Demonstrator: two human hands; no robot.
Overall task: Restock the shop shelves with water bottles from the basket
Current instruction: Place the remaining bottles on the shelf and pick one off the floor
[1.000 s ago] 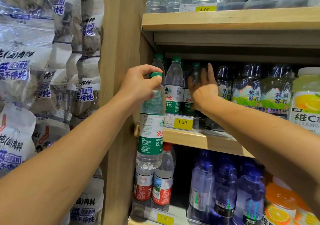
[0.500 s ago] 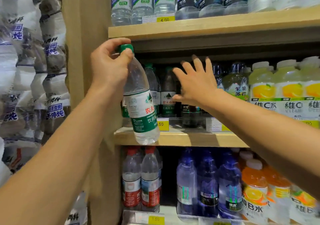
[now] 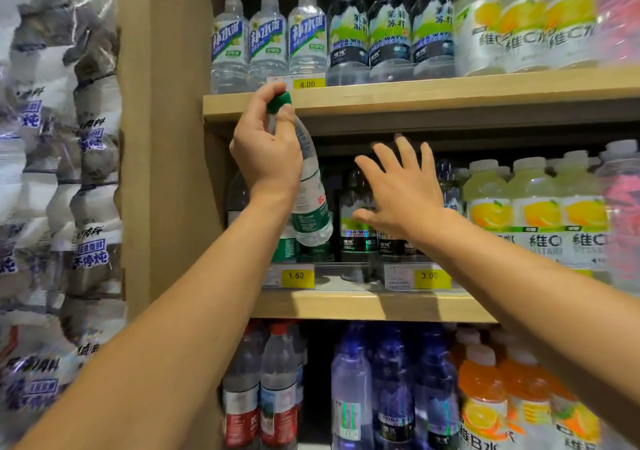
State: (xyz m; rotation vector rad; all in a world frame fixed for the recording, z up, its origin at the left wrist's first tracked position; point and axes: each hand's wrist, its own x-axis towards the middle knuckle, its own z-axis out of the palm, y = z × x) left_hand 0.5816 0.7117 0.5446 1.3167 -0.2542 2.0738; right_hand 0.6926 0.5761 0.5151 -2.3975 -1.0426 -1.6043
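Your left hand (image 3: 268, 159), gripping the water bottle (image 3: 309, 193) by its green-capped neck, has raised and tilted it, base toward 5 o'clock, into the middle shelf (image 3: 363, 306) opening, while your right hand (image 3: 398, 190), fingers spread and empty, has drawn back from the shelved bottles (image 3: 358, 221), so placement appears imminent.

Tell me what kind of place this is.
Most likely a small shop's drinks aisle. Wooden shelves hold rows of bottled drinks, yellow price tags sit along the shelf edges, and packaged goods hang beside them while the left hand lifts a water bottle.
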